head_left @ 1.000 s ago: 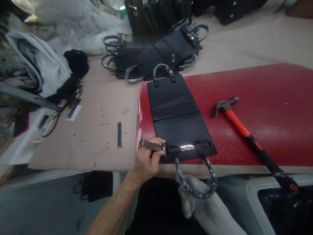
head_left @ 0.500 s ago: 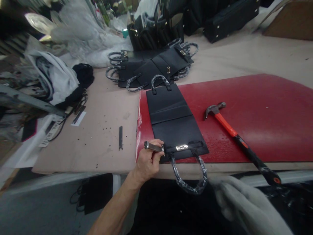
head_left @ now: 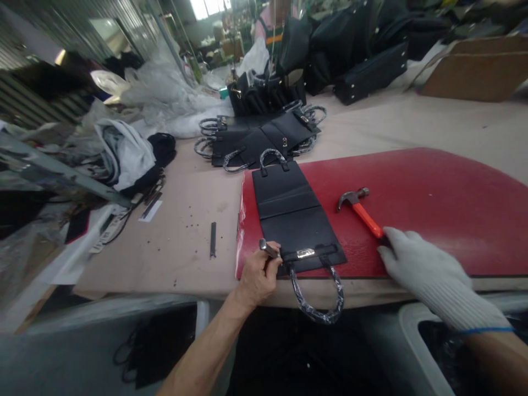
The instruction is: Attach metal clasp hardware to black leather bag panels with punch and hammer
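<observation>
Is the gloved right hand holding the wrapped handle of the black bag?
No, the right hand lies over the grip of the hammer on the red mat, away from the bag handle.

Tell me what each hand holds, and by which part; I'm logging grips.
Left hand pinches a metal bar by its near end. Gloved right hand covers the hammer mid-handle; grip unclear.

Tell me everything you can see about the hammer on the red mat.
The hammer lies flat on the red mat, right of the black bag. Its dark metal claw head points away to the left; the shaft is bright orange. The white-gloved right hand covers the lower handle, hiding its end.
</observation>
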Demonstrator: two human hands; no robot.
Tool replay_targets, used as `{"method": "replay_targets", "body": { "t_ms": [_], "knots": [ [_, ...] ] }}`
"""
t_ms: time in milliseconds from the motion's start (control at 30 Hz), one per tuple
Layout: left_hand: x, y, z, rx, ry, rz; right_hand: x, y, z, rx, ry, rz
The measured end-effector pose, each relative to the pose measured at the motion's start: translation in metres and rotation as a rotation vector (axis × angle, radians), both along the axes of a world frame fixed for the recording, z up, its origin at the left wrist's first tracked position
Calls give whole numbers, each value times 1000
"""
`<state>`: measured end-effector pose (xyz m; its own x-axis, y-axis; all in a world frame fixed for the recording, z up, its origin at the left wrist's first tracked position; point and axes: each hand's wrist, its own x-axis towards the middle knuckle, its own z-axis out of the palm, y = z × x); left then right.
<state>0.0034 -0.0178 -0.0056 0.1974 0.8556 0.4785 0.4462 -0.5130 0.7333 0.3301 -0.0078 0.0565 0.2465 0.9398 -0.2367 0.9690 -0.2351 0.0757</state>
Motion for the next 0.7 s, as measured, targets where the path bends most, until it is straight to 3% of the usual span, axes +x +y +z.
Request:
{"method": "replay_targets", "body": {
  "t_ms": [233,333,400,500,567,700],
  "knots": [
    [2,1,5,-90,54,-3,-6,15,15,-5,150,-103],
    [3,2,6,-107,36,-7,-10,11,32,40,280,-97],
    [4,2,7,-112,28,-17,-20,-1,54,107,528,-107],
    [5,3,9,-122,30,-24,-43,-28,91,280,1115,-146],
    [4,4,10,-123,35,-23,-58,-43,108,341,1181,-28],
    [3,4,9,-130,50,-30,-73,-55,113,363,866,303]
  ]
}}
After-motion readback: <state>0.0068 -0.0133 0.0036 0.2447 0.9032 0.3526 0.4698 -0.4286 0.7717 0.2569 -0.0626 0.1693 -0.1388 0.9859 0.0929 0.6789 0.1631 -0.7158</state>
